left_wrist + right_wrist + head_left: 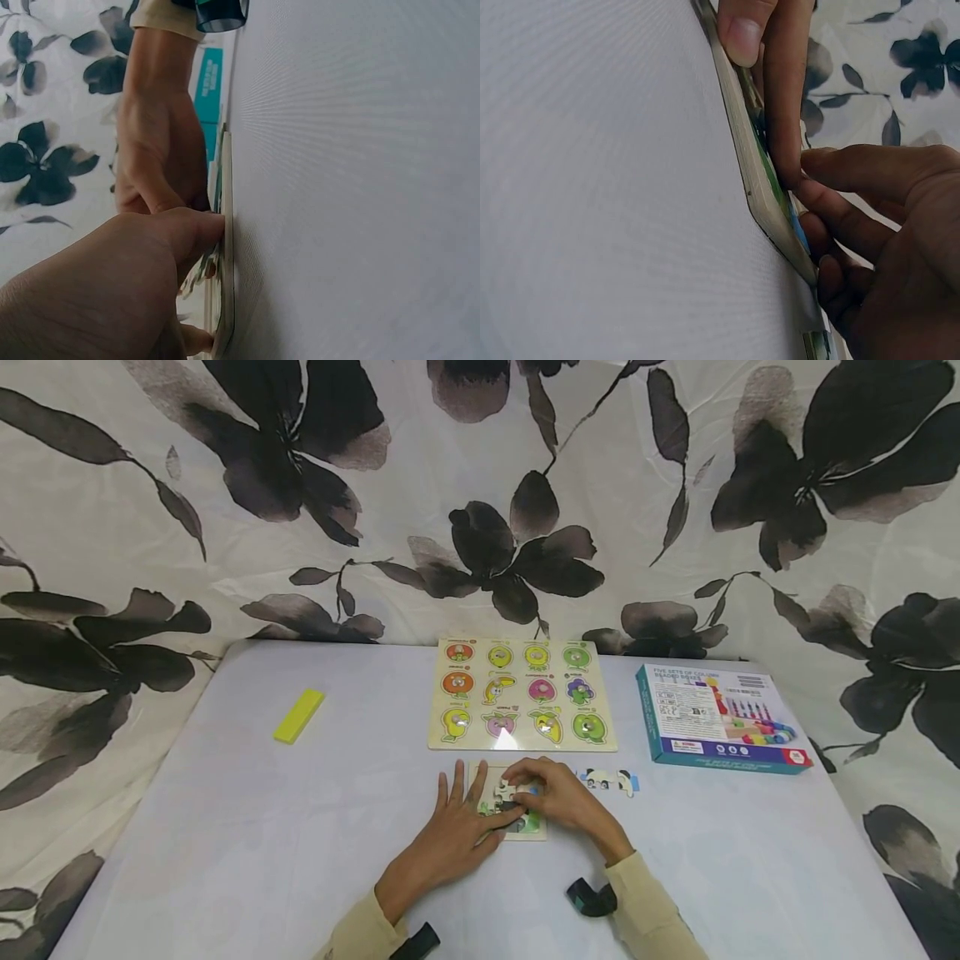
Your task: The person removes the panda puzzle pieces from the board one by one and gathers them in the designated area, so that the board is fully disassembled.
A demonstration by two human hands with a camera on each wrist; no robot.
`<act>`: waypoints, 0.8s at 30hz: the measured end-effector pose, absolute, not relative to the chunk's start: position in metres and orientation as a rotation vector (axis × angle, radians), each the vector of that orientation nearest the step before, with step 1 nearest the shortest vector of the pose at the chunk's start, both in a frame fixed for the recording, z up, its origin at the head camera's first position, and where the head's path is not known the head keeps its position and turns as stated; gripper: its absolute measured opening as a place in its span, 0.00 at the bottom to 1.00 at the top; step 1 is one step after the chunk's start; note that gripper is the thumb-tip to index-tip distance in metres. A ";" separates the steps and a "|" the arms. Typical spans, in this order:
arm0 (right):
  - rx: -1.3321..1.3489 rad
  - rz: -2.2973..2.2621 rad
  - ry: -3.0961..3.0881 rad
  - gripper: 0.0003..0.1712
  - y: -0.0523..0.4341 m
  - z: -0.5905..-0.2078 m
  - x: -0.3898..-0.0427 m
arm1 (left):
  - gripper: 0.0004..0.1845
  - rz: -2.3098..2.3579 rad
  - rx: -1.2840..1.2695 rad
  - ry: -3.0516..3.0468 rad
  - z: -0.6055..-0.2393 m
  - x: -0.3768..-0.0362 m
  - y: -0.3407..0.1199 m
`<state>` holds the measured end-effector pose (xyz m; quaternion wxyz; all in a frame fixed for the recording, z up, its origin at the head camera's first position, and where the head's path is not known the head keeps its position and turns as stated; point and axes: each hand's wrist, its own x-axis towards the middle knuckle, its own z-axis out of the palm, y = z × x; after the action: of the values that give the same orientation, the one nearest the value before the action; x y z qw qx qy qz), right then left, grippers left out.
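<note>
A small wooden jigsaw board (534,837) with a panda-like black, white and green picture lies on the table. Across its left and near side spreads my left hand (450,835), fingers mostly straight and resting on the picture. My right hand (558,793) bends over the board's right side, with thumb and fingertips pinching a puzzle piece mostly hidden beneath them. Both hands meet closely over the board in the right wrist view, where the board's pale edge (742,142) shows. Loose black-and-white puzzle pieces (609,781) lie just right of the board.
Behind the small board lies a larger fruit puzzle board (522,693). A teal and white box (720,718) sits to the right, and a yellow block (298,716) to the left. A floral cloth (510,485) hangs behind the white-covered table (225,827).
</note>
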<state>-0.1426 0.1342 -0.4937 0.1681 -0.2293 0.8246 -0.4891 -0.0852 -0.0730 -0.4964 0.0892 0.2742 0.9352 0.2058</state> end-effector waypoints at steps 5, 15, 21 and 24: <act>-0.651 -1.358 2.376 0.14 0.133 -0.493 -0.143 | 0.20 0.601 0.811 2.782 -0.497 -0.085 -0.073; -0.631 -1.275 2.470 0.15 0.131 -0.493 -0.141 | 0.21 0.599 0.801 2.776 -0.498 -0.085 -0.073; -0.618 -1.276 2.483 0.15 0.131 -0.493 -0.141 | 0.21 0.604 0.810 2.768 -0.499 -0.085 -0.073; -0.623 -1.278 2.484 0.15 0.132 -0.494 -0.141 | 0.21 0.611 0.822 2.767 -0.499 -0.086 -0.074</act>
<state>-0.1412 0.1316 -0.4938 0.1391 -0.2154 0.8595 -0.4422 -0.0858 -0.0742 -0.4990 0.0954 0.2773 0.9335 0.2063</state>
